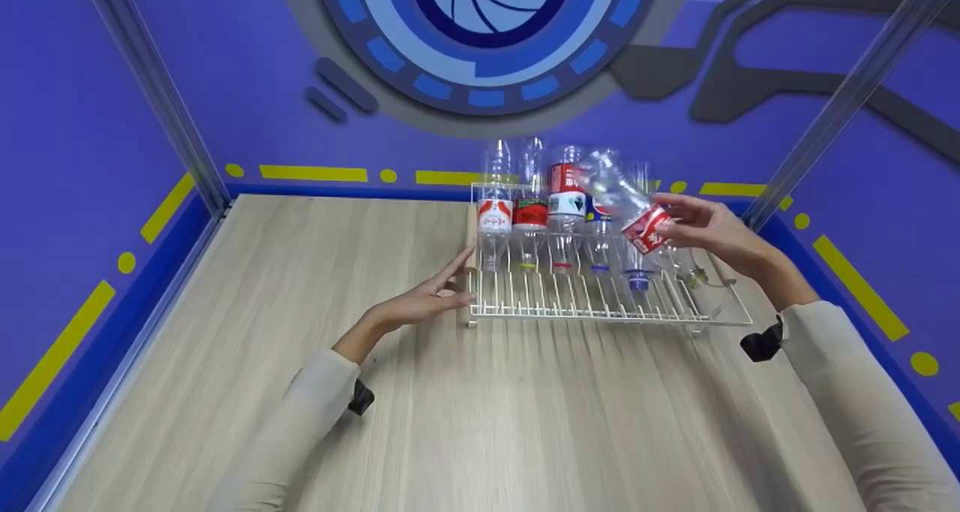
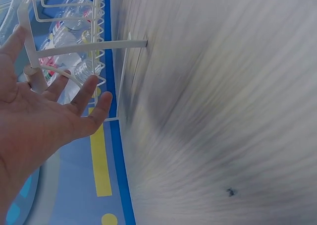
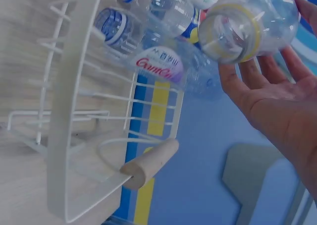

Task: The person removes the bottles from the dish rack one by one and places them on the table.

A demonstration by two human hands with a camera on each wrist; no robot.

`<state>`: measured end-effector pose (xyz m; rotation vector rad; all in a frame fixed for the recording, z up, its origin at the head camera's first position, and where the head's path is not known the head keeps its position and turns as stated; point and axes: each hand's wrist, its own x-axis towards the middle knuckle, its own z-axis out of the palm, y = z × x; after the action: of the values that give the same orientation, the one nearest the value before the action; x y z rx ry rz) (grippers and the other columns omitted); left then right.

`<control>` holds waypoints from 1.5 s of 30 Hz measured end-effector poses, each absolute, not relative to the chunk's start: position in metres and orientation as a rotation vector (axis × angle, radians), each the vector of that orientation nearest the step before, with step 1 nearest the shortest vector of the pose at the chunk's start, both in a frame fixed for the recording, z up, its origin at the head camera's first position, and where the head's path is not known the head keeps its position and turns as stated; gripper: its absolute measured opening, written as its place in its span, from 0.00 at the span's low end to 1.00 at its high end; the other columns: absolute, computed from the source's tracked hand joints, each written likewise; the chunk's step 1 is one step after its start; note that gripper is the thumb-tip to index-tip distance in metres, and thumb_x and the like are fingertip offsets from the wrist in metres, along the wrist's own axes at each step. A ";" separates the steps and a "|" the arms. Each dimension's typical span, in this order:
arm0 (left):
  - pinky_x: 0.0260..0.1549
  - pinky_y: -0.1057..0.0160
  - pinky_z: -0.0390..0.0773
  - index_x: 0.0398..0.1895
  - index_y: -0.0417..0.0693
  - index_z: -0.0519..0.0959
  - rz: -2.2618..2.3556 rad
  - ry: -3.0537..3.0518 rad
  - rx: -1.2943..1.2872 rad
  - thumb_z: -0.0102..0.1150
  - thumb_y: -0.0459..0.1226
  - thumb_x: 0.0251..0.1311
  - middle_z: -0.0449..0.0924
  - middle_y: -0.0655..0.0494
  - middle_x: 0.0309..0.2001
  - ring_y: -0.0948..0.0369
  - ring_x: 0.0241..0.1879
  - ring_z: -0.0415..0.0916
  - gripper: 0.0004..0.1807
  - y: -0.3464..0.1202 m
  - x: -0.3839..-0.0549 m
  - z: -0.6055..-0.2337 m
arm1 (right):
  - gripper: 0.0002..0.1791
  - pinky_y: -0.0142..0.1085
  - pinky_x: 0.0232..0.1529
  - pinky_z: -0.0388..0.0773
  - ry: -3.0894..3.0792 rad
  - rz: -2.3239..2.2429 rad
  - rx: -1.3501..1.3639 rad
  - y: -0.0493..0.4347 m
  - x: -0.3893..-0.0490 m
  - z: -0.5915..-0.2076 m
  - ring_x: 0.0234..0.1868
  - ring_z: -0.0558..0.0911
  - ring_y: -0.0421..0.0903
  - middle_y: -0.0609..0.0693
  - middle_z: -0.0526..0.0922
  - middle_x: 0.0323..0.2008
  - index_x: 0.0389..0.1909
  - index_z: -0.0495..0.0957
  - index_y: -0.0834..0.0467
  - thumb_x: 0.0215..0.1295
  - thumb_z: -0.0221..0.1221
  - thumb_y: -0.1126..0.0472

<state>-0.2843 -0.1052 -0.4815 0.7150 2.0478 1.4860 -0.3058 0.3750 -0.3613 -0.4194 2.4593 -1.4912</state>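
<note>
My right hand holds a clear plastic bottle with a red label, tilted above the right part of a white wire rack. Its capless mouth, with a yellow ring round the neck, shows in the right wrist view, where the bottle lies against the fingers. At the rack's left end my left hand touches the frame with fingers spread, beside a wooden handle. Several empty bottles lie necks toward me in the rack, among them a white-and-red-labelled bottle and a purple-capped bottle.
The rack stands on a wood-grain table near the blue back wall. Another wooden handle is at the rack's right end. Metal posts rise at the back corners.
</note>
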 end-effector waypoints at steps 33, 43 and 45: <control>0.72 0.34 0.55 0.79 0.64 0.62 1.008 2.709 1.216 0.65 0.58 0.64 0.67 0.53 0.74 0.49 0.75 0.58 0.42 -0.063 -0.230 -0.404 | 0.34 0.39 0.62 0.79 2.295 -0.934 -0.964 0.280 -0.262 -0.346 0.62 0.80 0.45 0.57 0.77 0.68 0.69 0.74 0.57 0.61 0.71 0.61; 0.74 0.35 0.55 0.74 0.58 0.71 0.942 2.674 1.195 0.65 0.55 0.64 0.75 0.52 0.69 0.49 0.73 0.65 0.36 -0.063 -0.225 -0.401 | 0.32 0.40 0.62 0.79 2.309 -0.930 -1.032 0.271 -0.251 -0.351 0.62 0.81 0.50 0.55 0.80 0.66 0.68 0.75 0.56 0.62 0.71 0.59; 0.73 0.36 0.58 0.73 0.57 0.71 0.926 2.673 1.193 0.66 0.55 0.64 0.76 0.52 0.68 0.49 0.72 0.67 0.36 -0.063 -0.224 -0.399 | 0.32 0.40 0.61 0.79 2.316 -0.929 -1.036 0.271 -0.250 -0.352 0.61 0.81 0.49 0.55 0.80 0.66 0.68 0.75 0.56 0.62 0.71 0.59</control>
<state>-0.2242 -0.0629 -0.3995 1.1933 2.6729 0.9257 -0.2504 0.2712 -0.3517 -1.0361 2.3158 -0.9294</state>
